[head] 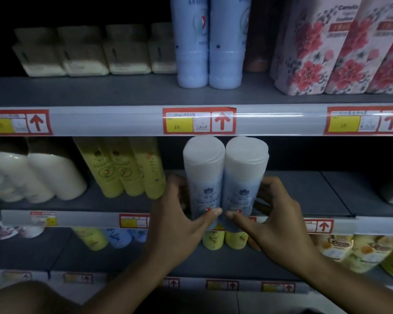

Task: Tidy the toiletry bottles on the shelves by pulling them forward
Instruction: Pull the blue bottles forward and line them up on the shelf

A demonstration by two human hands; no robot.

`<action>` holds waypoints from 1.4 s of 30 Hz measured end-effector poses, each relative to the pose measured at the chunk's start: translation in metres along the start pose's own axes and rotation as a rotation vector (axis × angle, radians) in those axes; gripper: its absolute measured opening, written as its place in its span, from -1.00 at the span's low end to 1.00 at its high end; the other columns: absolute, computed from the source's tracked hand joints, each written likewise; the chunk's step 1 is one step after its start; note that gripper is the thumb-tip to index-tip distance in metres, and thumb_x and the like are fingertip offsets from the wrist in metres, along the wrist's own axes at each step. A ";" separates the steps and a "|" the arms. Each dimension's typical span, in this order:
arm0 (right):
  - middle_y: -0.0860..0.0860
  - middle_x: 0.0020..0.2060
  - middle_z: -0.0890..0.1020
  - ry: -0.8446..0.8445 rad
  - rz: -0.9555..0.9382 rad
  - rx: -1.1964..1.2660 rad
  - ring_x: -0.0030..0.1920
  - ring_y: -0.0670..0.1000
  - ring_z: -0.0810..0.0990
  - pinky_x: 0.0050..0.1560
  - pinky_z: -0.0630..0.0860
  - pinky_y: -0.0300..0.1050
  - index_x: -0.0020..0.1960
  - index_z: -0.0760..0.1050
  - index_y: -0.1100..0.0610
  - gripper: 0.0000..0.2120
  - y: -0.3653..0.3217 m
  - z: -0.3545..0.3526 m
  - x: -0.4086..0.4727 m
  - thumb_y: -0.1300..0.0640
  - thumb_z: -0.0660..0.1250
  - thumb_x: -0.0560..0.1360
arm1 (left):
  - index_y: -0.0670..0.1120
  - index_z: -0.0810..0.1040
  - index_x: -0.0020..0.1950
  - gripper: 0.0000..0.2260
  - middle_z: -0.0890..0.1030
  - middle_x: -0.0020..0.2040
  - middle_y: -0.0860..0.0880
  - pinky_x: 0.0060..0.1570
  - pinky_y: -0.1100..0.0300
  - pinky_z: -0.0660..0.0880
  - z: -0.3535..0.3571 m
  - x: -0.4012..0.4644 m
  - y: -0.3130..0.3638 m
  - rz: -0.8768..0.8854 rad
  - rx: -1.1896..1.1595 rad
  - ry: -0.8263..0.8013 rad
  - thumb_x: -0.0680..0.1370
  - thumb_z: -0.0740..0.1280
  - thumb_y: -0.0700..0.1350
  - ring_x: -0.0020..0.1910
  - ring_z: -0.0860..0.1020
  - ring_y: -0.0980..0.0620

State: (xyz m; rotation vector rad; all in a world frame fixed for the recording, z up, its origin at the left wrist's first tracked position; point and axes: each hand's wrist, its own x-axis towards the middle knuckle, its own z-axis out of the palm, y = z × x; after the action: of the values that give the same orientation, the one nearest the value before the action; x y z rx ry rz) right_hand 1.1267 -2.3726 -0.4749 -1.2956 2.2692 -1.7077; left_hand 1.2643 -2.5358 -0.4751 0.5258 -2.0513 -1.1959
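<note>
Setting: dim store shelves are seen, with a middle shelf (293, 193) in grey and a price rail (123, 121) above it.
Task bottles: two pale blue bottles (205, 177) with white caps are stood upright, touching each other, at the front edge of the middle shelf.
Left hand (179, 218): it is wrapped around the left bottle, thumb on the front.
Right hand (275, 214): the right bottle is gripped the same way.
Neighbours: yellow bottles (123, 168) are leaned just to the left.
</note>
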 end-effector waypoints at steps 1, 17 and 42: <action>-0.41 0.12 0.60 -0.005 0.003 -0.002 0.17 -0.38 0.59 0.08 0.53 -0.45 0.22 0.41 -0.18 -0.41 0.003 0.001 0.000 0.02 0.67 0.34 | 0.17 0.43 0.24 -0.43 0.66 0.18 0.17 0.03 0.06 0.69 0.002 0.000 -0.004 -0.006 0.003 -0.003 0.34 0.60 0.22 0.16 0.67 0.19; -0.30 0.12 0.62 0.055 0.023 0.034 0.16 -0.34 0.60 0.10 0.58 -0.36 0.32 0.46 -0.02 -0.42 0.021 0.012 0.035 0.04 0.64 0.39 | 0.08 0.46 0.22 -0.47 0.66 0.16 0.11 0.11 -0.04 0.68 0.018 0.041 -0.024 -0.021 -0.068 0.014 0.37 0.63 0.07 0.17 0.67 0.16; -0.15 0.22 0.61 -0.044 0.112 -0.206 0.21 -0.11 0.63 0.16 0.64 0.07 0.32 0.30 -0.13 -0.30 0.067 0.021 0.037 -0.19 0.60 0.33 | 0.12 0.41 0.28 -0.35 0.63 0.16 0.15 0.10 0.04 0.68 0.037 0.058 -0.069 -0.092 0.120 -0.034 0.33 0.69 -0.03 0.07 0.65 0.26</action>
State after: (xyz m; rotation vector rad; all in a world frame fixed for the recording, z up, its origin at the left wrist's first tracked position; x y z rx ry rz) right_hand 1.0725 -2.4083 -0.5212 -1.1976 2.4942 -1.4281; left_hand 1.1982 -2.5853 -0.5261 0.6675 -2.1583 -1.1464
